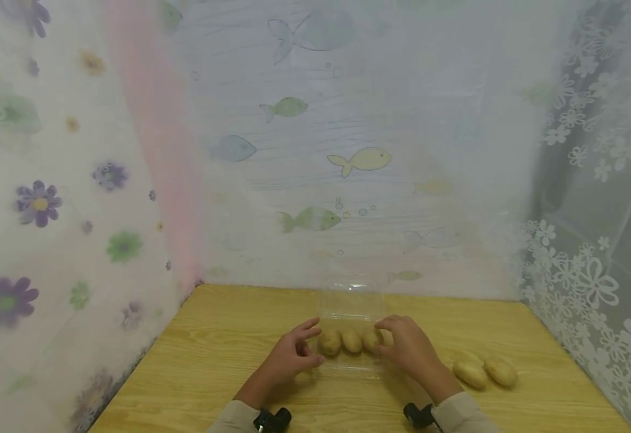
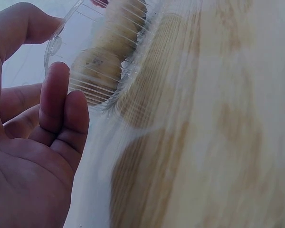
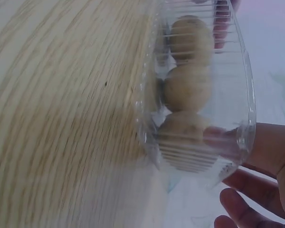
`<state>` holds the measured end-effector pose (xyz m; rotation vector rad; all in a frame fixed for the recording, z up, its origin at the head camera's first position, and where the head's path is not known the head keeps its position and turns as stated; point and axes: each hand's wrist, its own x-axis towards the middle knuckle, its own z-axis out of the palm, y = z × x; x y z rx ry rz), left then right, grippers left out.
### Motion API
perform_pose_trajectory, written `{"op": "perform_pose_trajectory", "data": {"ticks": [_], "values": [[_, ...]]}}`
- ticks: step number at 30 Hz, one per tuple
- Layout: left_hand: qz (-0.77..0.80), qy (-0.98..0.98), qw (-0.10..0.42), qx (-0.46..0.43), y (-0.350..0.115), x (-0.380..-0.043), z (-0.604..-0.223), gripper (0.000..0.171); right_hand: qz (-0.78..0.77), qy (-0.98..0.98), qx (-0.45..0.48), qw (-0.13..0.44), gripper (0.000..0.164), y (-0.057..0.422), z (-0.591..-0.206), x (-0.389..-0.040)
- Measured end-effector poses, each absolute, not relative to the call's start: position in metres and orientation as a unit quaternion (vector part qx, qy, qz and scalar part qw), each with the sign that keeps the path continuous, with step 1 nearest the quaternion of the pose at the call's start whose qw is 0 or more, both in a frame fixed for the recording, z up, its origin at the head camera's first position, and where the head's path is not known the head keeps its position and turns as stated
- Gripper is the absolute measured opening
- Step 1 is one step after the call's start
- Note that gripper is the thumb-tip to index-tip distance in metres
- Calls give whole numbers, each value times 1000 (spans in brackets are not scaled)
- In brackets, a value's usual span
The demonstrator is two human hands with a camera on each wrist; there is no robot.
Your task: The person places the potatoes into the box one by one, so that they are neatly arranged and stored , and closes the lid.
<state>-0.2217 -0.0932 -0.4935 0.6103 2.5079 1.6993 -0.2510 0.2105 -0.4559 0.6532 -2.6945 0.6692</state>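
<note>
A clear plastic clamshell container (image 1: 350,364) stands on the table with its lid (image 1: 352,297) raised at the back. Three potatoes (image 1: 352,341) lie side by side inside it. My left hand (image 1: 288,355) holds the container's left side; in the left wrist view the thumb (image 2: 42,23) touches the rim and the other fingers curl by the outer wall. On the opposite side, my right hand (image 1: 409,346) grips the wall. The right thumb (image 3: 221,138) shows through the clear plastic in the right wrist view, with the fingers (image 3: 242,209) outside.
Two more potatoes (image 1: 469,374) (image 1: 501,371) lie on the wooden table (image 1: 207,349) to the right, beside my right forearm. Behind the table hangs a fish-printed sheet (image 1: 304,180). Flower-printed sheets (image 1: 66,240) close in the left and right sides.
</note>
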Motion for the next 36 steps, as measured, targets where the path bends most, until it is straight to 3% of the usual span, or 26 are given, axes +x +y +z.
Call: {"op": "perform_pose_trajectory", "data": {"ticks": [16, 36], "values": [[553, 810, 32, 191, -92, -221, -495, 71, 251, -921, 235, 180, 43, 256, -452, -244], [546, 815, 26, 193, -93, -222, -495, 70, 263, -926, 216, 166, 53, 326, -438, -240]]}}
